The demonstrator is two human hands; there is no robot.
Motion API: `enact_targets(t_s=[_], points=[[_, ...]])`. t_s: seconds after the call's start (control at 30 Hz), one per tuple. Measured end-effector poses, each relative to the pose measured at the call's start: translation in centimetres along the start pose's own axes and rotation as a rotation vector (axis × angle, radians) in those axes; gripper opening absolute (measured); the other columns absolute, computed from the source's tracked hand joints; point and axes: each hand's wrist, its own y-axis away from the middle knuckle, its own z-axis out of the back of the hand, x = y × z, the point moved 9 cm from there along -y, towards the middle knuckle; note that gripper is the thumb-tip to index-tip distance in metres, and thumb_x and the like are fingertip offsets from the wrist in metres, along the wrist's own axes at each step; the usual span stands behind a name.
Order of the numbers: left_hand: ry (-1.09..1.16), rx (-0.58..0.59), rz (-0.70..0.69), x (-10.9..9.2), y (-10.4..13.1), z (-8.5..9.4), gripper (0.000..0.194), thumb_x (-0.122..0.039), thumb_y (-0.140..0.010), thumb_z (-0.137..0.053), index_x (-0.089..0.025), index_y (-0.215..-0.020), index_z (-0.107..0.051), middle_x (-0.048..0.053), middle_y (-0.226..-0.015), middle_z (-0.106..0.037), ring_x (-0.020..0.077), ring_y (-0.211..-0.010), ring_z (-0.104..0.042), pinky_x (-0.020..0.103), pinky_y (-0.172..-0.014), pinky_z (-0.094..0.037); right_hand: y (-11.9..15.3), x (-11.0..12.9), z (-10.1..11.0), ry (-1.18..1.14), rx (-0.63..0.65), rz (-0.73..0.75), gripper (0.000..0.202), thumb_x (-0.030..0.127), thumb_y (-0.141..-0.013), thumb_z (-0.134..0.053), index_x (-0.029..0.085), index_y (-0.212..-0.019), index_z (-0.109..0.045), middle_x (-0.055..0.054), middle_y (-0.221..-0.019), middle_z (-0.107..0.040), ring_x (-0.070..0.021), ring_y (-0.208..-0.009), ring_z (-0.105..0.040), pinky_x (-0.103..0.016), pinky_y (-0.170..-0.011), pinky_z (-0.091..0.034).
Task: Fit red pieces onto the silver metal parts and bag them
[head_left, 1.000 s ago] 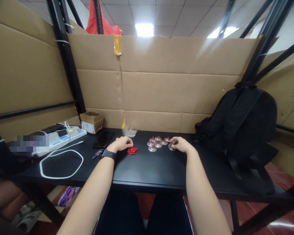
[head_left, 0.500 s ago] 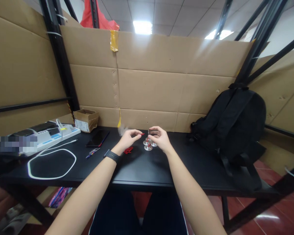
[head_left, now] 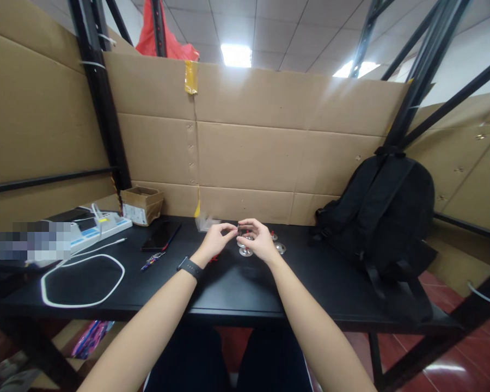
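My right hand (head_left: 258, 239) holds a small metal disc (head_left: 239, 230) on edge between thumb and fingers. My left hand (head_left: 215, 240), with a dark watch (head_left: 190, 268) on the wrist, pinches at the disc's left side; what lies between its fingertips is too small to make out. Below the fingers, a silvery disc (head_left: 245, 252) with a red piece on it rests on the black table (head_left: 237, 291). Another disc (head_left: 280, 249) lies just right of my right hand, partly covered by it. Some red pieces (head_left: 214, 258) show beside my left hand.
A black backpack (head_left: 396, 207) stands at the right. To the left are a phone (head_left: 160, 236), a keychain (head_left: 152, 261), a cardboard box (head_left: 142, 206), a power strip (head_left: 118, 224) and a looped white cable (head_left: 123, 272). A clear plastic container (head_left: 206, 223) sits behind my left hand.
My hands have come together at the upright disc. The red piece at my left fingertips no longer shows clearly. More discs are visible right of my right hand, and the view has shifted slightly.
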Motion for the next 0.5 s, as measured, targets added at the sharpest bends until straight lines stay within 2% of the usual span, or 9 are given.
enact_targets(t_s=[0.13, 0.23, 0.33, 0.5], points=[[-0.119, 0.033, 0.001, -0.1, 0.2, -0.4, 0.026, -0.040, -0.088, -0.061, -0.018, -0.096, -0.074, 0.006, -0.101, -0.077, 0.0222, -0.093, -0.069, 0.033, -0.088, -0.050, 0.0, 0.0, 0.1, 0.017, -0.015, -0.002, 0.043, 0.029, -0.070, -0.081, 0.023, -0.109, -0.064, -0.008, -0.118, -0.068, -0.0239, -0.108, -0.067, -0.034, -0.082, -0.057], [-0.263, 0.013, 0.011, -0.4, 0.4, -0.3, 0.022, -0.036, -0.088, -0.059, -0.021, -0.098, -0.073, 0.005, -0.102, -0.076, 0.0211, -0.089, -0.068, 0.033, -0.084, -0.049, 0.1, 0.0, 0.0, 0.021, 0.003, 0.013, 0.042, 0.029, -0.072, -0.080, 0.023, -0.110, -0.064, -0.008, -0.119, -0.068, -0.0240, -0.109, -0.067, -0.034, -0.083, -0.056], [-0.378, -0.014, 0.009, -1.1, 0.6, -0.1, 0.017, -0.030, -0.088, -0.058, -0.021, -0.095, -0.072, 0.004, -0.101, -0.075, 0.0221, -0.094, -0.066, 0.033, -0.084, -0.046, 0.1, 0.1, -0.2, 0.046, 0.021, 0.033, 0.041, 0.028, -0.072, -0.079, 0.023, -0.111, -0.065, -0.008, -0.120, -0.069, -0.0242, -0.109, -0.067, -0.034, -0.083, -0.056], [-0.457, -0.032, 0.002, -1.9, 0.9, 0.0, 0.014, -0.026, -0.086, -0.059, -0.022, -0.091, -0.071, 0.004, -0.099, -0.075, 0.0232, -0.097, -0.065, 0.035, -0.085, -0.044, 0.1, 0.2, -0.2, 0.127, 0.020, 0.055, 0.040, 0.028, -0.072, -0.078, 0.024, -0.110, -0.066, -0.007, -0.116, -0.071, -0.0247, -0.109, -0.068, -0.035, -0.082, -0.056]])
